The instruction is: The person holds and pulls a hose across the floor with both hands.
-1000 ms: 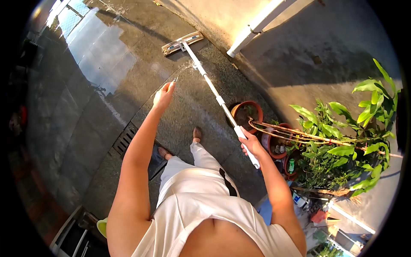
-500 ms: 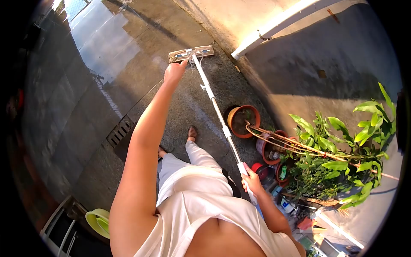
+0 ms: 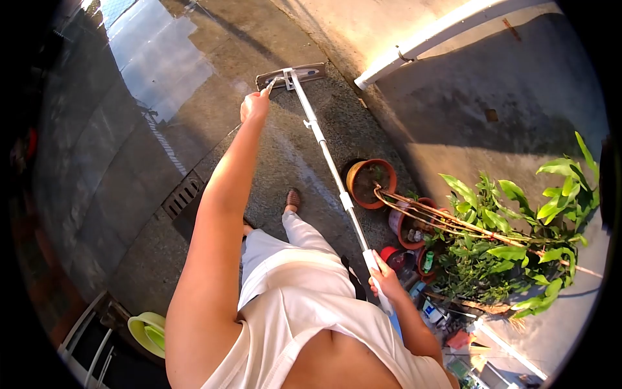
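A flat mop (image 3: 332,162) with a long white and silver pole slants across the middle of the view. My right hand (image 3: 387,283) is wrapped round its white grip near my waist. At the far end is the wide, brownish mop head (image 3: 312,72). My left arm is stretched out toward it, and my left hand (image 3: 254,107) is closed just short of its left part. A thin pale strip (image 3: 270,85) runs from these fingers to the mop head; I cannot tell whether it is part of the pad.
Potted plants (image 3: 371,184) stand along the wall on the right, with long stems and leaves (image 3: 518,220) reaching out. A white pipe (image 3: 414,48) runs along the wall. A drain grate (image 3: 184,194) lies in the wet concrete floor. Lower left is a yellow-green basin (image 3: 148,334).
My left hand has drawn back slightly, down and left from the mop head, and the pale strip now shows. The mop head looks darker and tilted differently. My right hand keeps its grip.
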{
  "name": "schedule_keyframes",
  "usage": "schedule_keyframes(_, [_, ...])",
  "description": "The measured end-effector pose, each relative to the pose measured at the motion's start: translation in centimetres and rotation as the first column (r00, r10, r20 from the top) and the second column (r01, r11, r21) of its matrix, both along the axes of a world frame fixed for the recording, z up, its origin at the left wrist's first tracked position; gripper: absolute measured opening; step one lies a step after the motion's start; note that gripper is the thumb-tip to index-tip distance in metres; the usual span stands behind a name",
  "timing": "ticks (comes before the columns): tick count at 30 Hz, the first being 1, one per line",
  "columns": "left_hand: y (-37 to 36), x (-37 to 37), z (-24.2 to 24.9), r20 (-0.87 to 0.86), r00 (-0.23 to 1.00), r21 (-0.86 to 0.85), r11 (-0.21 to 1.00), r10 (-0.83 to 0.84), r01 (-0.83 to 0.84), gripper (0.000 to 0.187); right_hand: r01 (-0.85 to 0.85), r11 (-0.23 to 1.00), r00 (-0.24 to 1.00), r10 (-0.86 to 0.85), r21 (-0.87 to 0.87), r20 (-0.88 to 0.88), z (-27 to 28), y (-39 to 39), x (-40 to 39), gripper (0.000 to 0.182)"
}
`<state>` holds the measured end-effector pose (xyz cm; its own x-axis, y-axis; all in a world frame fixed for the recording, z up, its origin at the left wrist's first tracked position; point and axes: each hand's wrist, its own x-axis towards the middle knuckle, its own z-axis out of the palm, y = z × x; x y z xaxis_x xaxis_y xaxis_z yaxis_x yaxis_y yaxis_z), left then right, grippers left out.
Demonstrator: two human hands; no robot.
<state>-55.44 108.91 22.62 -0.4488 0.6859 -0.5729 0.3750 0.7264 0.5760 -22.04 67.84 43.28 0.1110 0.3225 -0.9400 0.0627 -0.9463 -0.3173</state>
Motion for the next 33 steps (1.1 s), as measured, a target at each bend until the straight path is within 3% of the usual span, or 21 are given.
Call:
schedule_keyframes(2, [-0.6, 0.3, 0.8, 0.052, 0.997, 0.133, 0.990, -0.063, 0.056, 0.040, -0.024, 1.000, 0.999, 0.024, -0.009, 0.023, 0.7, -2.8, 0.0, 0.060])
schedule_keyframes(4, [-0.5, 0.3, -0.7, -0.003, 0.988, 0.203, 0.967, -0.154, 0.151, 0.038, -0.062, 0.997, 0.997, 0.060, 0.044, 0.038, -0.4, -4.7, 0.5, 0.060])
schedule_keyframes(9, [-1.0, -0.2, -0.8, 0.028, 0.959, 0.255, 0.929, -0.283, 0.267, 0.028, 0.002, 1.000, 0.999, -0.002, 0.005, 0.032, -1.5, -0.8, -0.5, 0.061])
schedule_keyframes(13, [-2.0, -0.9, 0.3, -0.039, 0.969, 0.303, 0.922, -0.243, 0.243, 0.026, -0.074, 0.996, 0.996, 0.072, 0.052, 0.047, -3.0, 1.9, -1.6, 0.059])
schedule_keyframes(17, [-2.3, -1.5, 1.4, -0.143, 0.959, 0.263, 0.924, -0.246, 0.277, 0.028, -0.030, 0.999, 0.999, 0.030, 0.015, 0.011, -1.7, 3.2, -2.5, 0.059])
schedule_keyframes(22, [-2.7, -1.9, 2.5, -0.220, 0.953, 0.247, 0.933, -0.209, 0.262, 0.030, -0.045, 0.998, 0.998, 0.046, -0.045, 0.038, 1.9, -2.5, -2.7, 0.061])
schedule_keyframes(24, [-3.1, -2.2, 2.9, -0.244, 0.954, 0.225, 0.947, -0.174, 0.231, 0.030, -0.141, 0.983, 0.989, 0.134, 0.115, 0.065, 0.7, -7.3, -1.9, 0.061])
schedule_keyframes(27, [-3.6, -3.2, 3.1, -0.257, 0.957, 0.184, 0.966, -0.132, 0.183, 0.030, -0.167, 0.977, 0.980, 0.150, 0.132, 0.131, -0.6, -9.2, -1.9, 0.058])
schedule_keyframes(33, [-4.6, -5.4, 2.9, -0.298, 0.949, 0.156, 0.975, -0.105, 0.157, 0.030, -0.091, 0.995, 0.982, 0.084, 0.030, 0.169, -6.4, -1.7, -3.4, 0.056])
